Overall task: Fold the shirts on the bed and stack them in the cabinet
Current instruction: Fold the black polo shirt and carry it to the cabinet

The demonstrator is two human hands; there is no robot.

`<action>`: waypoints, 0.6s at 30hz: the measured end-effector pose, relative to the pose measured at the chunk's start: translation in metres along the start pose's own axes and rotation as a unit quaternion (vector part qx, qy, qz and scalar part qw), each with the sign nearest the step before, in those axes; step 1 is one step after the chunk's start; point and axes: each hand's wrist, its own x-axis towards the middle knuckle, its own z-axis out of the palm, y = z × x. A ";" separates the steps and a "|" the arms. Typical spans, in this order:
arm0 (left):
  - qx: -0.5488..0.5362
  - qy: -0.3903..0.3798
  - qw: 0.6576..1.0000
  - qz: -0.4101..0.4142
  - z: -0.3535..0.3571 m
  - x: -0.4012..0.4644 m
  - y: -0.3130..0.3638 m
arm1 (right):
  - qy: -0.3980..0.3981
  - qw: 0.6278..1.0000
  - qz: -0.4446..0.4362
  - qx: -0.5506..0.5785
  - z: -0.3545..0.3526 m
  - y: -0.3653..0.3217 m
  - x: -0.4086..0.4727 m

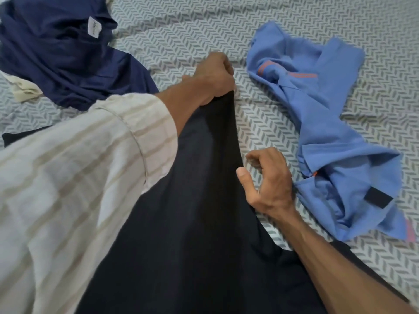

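A black shirt (199, 223) lies stretched along the bed from the near edge toward the middle. My left hand (213, 78) grips its far end, fingers curled round the cloth. My right hand (267, 182) hovers at the shirt's right edge with fingers loosely curled, holding nothing. A crumpled light blue shirt (335, 137) with orange trim lies to the right. A crumpled navy shirt (63, 55) with a white label lies at the far left.
The bed sheet (204, 26) has a grey-and-white herringbone pattern and shows bare between the shirts. A bit of cream cloth (25, 89) peeks from under the navy shirt. My striped cream sleeve (74, 177) covers the lower left.
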 end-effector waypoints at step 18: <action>0.101 0.043 0.988 0.110 0.020 -0.019 -0.021 | 0.012 0.998 -0.023 -0.062 0.008 0.014 0.002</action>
